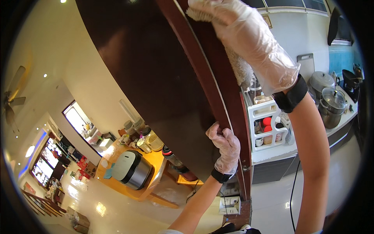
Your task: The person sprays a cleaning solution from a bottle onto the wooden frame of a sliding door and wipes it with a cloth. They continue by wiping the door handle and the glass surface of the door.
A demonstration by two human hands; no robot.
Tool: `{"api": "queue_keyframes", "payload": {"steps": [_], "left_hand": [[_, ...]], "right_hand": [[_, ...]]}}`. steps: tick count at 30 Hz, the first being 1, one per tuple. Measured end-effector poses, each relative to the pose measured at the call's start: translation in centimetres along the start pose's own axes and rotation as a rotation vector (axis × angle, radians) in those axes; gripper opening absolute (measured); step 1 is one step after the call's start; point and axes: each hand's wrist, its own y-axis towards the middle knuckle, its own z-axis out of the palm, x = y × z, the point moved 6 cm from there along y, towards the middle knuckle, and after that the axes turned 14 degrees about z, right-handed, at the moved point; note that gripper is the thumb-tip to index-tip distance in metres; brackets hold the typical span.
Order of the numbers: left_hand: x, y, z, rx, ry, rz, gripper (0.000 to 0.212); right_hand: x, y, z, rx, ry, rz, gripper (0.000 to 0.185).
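Note:
My right hand [245, 38], in a clear plastic glove, is raised at the top of the view and holds a grey-white cloth [238, 65] against the dark red wooden door frame [225, 58]. Part of the cloth hangs below the glove along the frame. My left hand [225, 146], also gloved, is lower down at the edge of the dark brown door panel [157, 67], its fingers curled by the edge. Whether they grip the panel cannot be told. Black bands circle both wrists.
At left, a wooden table [157, 172] bears a rice cooker [131, 169] and jars [153, 140]. Right of the frame, a counter [274, 155] carries a white plastic rack [266, 125] of bottles and several pots [331, 105]. A black cable [295, 193] hangs at right. An open white box [230, 204] lies low by the frame.

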Motion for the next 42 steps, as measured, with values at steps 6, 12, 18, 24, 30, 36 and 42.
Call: {"api": "queue_keyframes", "payload": {"steps": [6, 12, 18, 24, 30, 36, 42], "left_hand": [[0.3, 0.0, -0.2, -0.017, -0.024, 0.008, 0.025], [0.1, -0.2, 0.1, -0.025, -0.046, 0.056, 0.026], [-0.1, 0.3, 0.0, -0.041, -0.021, 0.111, 0.031], [0.1, 0.1, 0.1, -0.036, -0.076, 0.086, 0.029], [0.3, 0.1, -0.3, -0.056, -0.15, 0.059, 0.027], [0.1, 0.1, -0.1, -0.085, -0.127, 0.071, 0.026], [0.5, 0.1, -0.3, -0.06, -0.121, 0.071, 0.025]], "right_hand": [[1.0, -3.1, 2.5, 0.053, -0.318, -0.195, 0.026], [3.4, -2.8, 2.1, 0.077, -0.413, -0.294, 0.025], [5.6, 0.7, 2.2, 0.029, -0.463, -0.133, 0.017], [1.5, -1.7, 3.9, 0.189, -0.068, 0.061, 0.02], [2.4, -6.5, 3.5, 0.29, -0.46, 0.001, 0.021], [1.8, -14.9, 0.9, 0.493, -0.567, 0.336, 0.01], [2.0, -14.9, 1.4, 0.54, -0.676, 0.243, 0.005]]}}
